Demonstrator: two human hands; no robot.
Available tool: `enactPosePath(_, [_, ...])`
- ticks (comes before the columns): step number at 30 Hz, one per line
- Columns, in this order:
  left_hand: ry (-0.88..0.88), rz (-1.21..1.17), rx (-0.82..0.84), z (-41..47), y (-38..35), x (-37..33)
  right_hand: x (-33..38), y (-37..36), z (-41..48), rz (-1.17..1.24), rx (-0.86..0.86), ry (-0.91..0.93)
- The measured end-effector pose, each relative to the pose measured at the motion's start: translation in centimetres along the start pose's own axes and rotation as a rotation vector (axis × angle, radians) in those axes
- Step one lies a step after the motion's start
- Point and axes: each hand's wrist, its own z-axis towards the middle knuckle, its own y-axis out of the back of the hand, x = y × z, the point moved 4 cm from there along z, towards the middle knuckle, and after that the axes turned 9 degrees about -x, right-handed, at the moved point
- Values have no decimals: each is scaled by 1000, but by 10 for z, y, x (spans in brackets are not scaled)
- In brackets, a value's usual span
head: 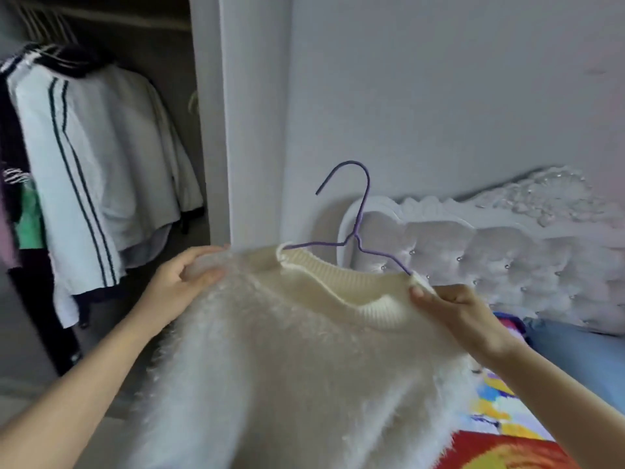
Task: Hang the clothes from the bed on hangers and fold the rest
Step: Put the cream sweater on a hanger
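Fingers (206, 252) of the left hand (179, 286) grip one shoulder, the right hand (456, 313) pinches the other, fluffy cream knit sweater (287, 360) up before the white tufted headboard (507, 262), purple wire hanger (354, 235) through its neck, so tug evenly to seat it square.

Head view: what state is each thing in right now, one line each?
Fluffy cream knit sweater: on the hanger, held up, not yet hung.
Purple wire hanger: inside the sweater's neck, hook free.
Left hand: grips the sweater's shoulder.
Right hand: pinches the sweater's collar edge.
White striped jacket: hanging in the wardrobe.
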Motion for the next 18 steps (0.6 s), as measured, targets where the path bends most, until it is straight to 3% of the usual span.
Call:
enactPosePath(4, [137, -21, -124, 0, 42, 23, 10, -43, 9, 43, 58, -4])
enactPosePath(10, [211, 160, -248, 11, 136, 71, 35, -143, 34, 106, 171, -52])
enactPosePath(13, [307, 221, -205, 18, 184, 99, 50, -199, 47, 179, 258, -125])
enactPosePath(18, [315, 251, -190, 37, 251, 125, 71, -282, 71, 368, 274, -348])
